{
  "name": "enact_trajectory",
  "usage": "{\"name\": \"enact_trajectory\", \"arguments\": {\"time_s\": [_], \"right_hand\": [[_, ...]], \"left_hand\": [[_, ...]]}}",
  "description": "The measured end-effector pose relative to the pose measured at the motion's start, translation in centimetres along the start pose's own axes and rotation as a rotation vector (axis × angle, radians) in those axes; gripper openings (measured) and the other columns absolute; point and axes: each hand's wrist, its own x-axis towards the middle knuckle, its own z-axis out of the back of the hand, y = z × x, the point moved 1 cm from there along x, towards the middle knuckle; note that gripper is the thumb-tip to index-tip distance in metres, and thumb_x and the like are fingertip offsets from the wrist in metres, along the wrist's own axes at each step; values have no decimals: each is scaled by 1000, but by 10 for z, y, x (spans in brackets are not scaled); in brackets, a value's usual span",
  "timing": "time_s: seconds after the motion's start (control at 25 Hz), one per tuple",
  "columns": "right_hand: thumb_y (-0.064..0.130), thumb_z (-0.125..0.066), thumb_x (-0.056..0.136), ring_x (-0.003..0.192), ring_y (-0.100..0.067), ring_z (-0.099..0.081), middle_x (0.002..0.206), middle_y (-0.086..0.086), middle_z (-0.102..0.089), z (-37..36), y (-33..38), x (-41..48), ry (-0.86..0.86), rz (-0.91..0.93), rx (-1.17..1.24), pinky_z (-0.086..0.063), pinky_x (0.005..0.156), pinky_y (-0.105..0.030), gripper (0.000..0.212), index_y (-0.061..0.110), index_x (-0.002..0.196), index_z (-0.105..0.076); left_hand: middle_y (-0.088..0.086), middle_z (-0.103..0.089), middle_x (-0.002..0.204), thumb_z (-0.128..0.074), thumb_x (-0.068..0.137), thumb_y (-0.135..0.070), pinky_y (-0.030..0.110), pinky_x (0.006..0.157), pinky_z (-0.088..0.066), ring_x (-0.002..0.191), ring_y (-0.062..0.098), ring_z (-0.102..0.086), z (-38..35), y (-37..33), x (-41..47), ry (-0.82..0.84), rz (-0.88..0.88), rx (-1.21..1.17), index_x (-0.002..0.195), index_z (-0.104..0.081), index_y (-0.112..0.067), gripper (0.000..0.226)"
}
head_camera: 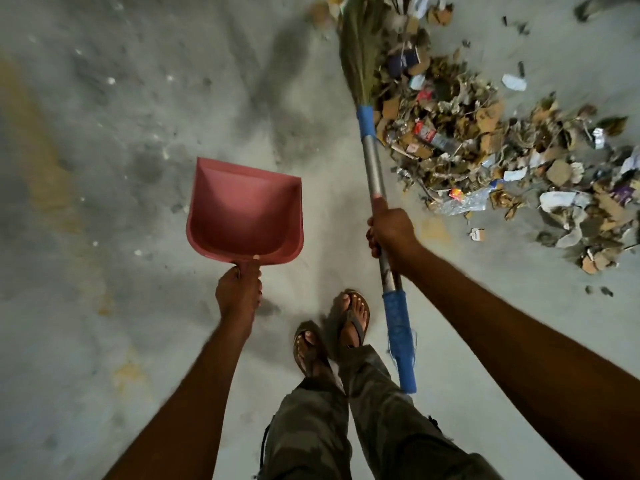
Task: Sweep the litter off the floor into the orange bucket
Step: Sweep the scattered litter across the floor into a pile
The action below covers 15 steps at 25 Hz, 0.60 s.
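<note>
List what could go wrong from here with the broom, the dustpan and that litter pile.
1. The pink plastic dustpan, held by the left hand, is empty and well left of the mixed litter pile, so sweeping now would likely scatter litter rather than collect it.
2. The right hand alone grips the grass broom with the metal, blue-taped handle; one-handed strokes may fling light scraps.
3. No orange bucket is in view, so a loaded pan may spill while carried.

I'm standing on a bare, stained concrete floor (121,150), dusty and unfinished like a garage or warehouse space, with a heap of litter (467,133): cardboard scraps, wrappers, dry leaves
</note>
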Motion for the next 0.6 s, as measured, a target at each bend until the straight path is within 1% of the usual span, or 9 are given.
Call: {"name": "enact_trajectory", "arguments": {"time_s": [0.04,0.12,0.16,0.2,0.24,0.32,0.4,0.48,0.6], "right_hand": [[63,-41,102,50,-19,-58,69,-8,-62,-21,0,-6,-8,40,-95,-49,46,-31,61,7,88,-61],[69,-38,100,72,-30,-70,87,-13,-70,-68,-1,-5,3,99,-306,-61,65,-43,69,5,100,-65],[71,-37,98,81,-33,-72,93,-15,-71,-89,1,1,22,92,-377,-62,74,-47,71,5,103,-65],[72,-38,97,85,-34,-72,96,-17,-72,-108,8,9,52,69,-426,-62,78,-49,73,5,104,-66],[74,-41,95,81,-34,-71,95,-19,-72,-123,13,20,93,35,-444,-62,75,-47,73,5,101,-66],[67,-51,96,59,-29,-64,76,-17,-68,-141,24,48,138,-53,-359,-56,54,-36,65,4,88,-64],[54,-56,100,45,-23,-54,64,-13,-61,-148,34,73,71,-166,-239,-46,44,-30,56,0,85,-64],[53,-52,102,45,-24,-55,63,-13,-61,-149,47,87,-65,-219,-136,-47,44,-31,57,-2,91,-64],[68,-39,99,56,-35,-67,74,-19,-68,-161,64,85,-271,-163,-13,-59,54,-42,69,4,84,-61]], "left_hand": [[6,-61,65,-65,97,-50,26,48,-43,53,17,-52,7,-6,7,-14,0,19,85,-66,-7,44],[4,-62,65,-64,97,-51,29,52,-44,58,21,-54,21,-19,21,-45,-3,49,83,-67,-9,45],[3,-61,63,-64,97,-51,29,53,-43,58,21,-54,27,-24,28,-59,3,55,82,-67,-10,44],[2,-58,61,-64,97,-51,28,52,-41,57,21,-52,33,-31,38,-70,9,50,80,-66,-10,44],[2,-56,60,-65,97,-50,28,52,-39,55,20,-49,40,-38,47,-72,14,44,79,-64,-10,43],[3,-56,60,-65,98,-49,28,52,-39,53,19,-49,50,-53,68,-46,3,53,78,-64,-10,43],[4,-58,61,-64,98,-50,29,53,-41,54,19,-51,59,-64,93,-27,-11,91,79,-65,-10,44],[4,-59,61,-64,99,-49,29,54,-41,54,19,-51,63,-72,113,-2,-18,96,80,-66,-11,42],[4,-60,63,-63,99,-49,28,53,-41,54,18,-51,65,-86,138,24,-20,102,81,-66,-11,42]]}}
